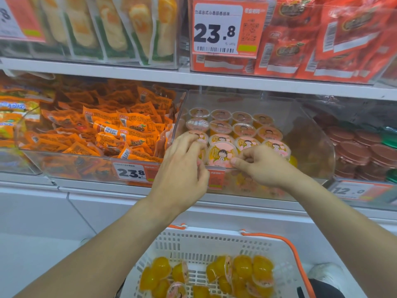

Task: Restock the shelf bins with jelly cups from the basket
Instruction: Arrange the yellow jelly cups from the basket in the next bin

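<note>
Reaching into the clear bin (pixel 305 134) at twelve o'clock, both hands pinch one jelly cup (pixel 221 154) at its front edge: left hand (pixel 182 166) at nine o'clock, right hand (pixel 261 165) at three. More cups (pixel 242 274) lie in the white basket (pixel 214 241) at six.

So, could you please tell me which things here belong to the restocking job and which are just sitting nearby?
Part of the job:
- jelly cups in the clear bin
- white basket of cups
- left hand, right hand, at the front cup

Just nearby:
- orange snack packets
- red packets
- price tag
</note>
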The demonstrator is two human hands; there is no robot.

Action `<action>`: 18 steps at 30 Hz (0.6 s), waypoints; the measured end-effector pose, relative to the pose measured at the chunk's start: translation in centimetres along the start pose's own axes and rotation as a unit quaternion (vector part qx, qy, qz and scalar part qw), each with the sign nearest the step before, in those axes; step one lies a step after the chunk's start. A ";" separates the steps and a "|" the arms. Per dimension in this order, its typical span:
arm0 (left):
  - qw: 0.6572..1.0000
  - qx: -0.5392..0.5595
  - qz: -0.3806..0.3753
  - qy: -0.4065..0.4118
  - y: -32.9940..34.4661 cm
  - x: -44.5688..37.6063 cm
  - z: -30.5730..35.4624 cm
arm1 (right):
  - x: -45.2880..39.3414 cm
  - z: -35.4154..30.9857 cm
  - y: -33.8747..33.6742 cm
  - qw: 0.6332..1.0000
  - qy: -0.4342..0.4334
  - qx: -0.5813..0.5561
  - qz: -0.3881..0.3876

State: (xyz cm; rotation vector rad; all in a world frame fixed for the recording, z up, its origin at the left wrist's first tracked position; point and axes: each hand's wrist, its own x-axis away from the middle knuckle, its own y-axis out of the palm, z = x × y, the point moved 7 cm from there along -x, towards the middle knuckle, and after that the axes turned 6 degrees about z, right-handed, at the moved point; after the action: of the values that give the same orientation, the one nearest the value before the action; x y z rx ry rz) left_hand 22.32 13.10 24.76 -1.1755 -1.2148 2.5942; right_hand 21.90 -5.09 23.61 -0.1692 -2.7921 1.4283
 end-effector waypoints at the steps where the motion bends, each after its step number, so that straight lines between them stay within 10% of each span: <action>1: 1.000 0.002 0.003 0.001 -0.1 0.0 0.1 | 0.0 0.1 0.0 1.000 -0.002 0.003 0.000; 8: 0.997 0.029 0.067 0.002 -1.5 -0.1 0.4 | 0.5 0.0 -1.2 0.997 -0.024 0.024 0.076; 12: 0.993 0.085 0.085 0.023 -2.5 0.4 1.3 | 3.1 -1.0 -4.2 0.948 -0.103 0.003 0.300; 15: 0.989 0.084 -0.121 -0.009 0.6 2.2 1.4 | 7.0 -2.6 -4.5 0.884 -0.228 -0.029 0.408; 18: 0.897 -0.012 -0.439 -0.047 6.5 8.9 -0.3 | 9.2 -3.3 0.8 0.899 -0.305 -0.049 0.312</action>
State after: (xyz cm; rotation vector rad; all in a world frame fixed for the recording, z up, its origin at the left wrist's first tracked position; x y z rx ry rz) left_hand 17.83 11.80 14.77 -0.3332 -1.3627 1.9399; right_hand 12.97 -1.05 24.46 -0.8204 -3.5347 1.6782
